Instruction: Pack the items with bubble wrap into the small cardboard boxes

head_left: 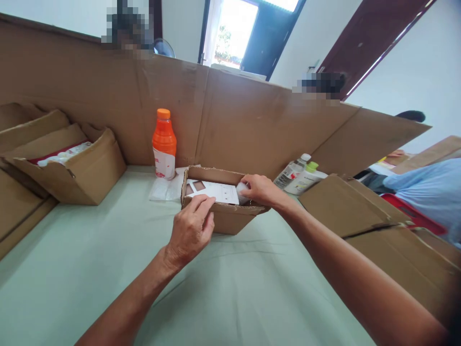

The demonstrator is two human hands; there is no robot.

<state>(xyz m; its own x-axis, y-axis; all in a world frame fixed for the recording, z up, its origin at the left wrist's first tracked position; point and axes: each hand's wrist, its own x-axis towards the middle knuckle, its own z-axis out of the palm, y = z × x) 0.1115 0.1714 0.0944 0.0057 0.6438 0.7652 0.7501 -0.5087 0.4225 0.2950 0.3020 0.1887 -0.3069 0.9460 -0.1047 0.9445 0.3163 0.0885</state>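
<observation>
A small open cardboard box [230, 218] stands on the pale green table [108, 269] in front of me. Inside it lies a white card insert [216, 191] with cut-out holes. My left hand [190, 230] grips the box's near wall, fingers over the rim and touching the insert. My right hand [261, 190] reaches into the box's right end, fingers closed on a small white object [240, 191] that is mostly hidden.
An orange bottle [164, 144] stands on white paper behind the box. Two white bottles [300, 175] lie at right by brown cardboard sheets [345, 206]. An open carton [72, 168] with packets sits left. A tall cardboard wall [230, 110] backs the table; people are beyond it.
</observation>
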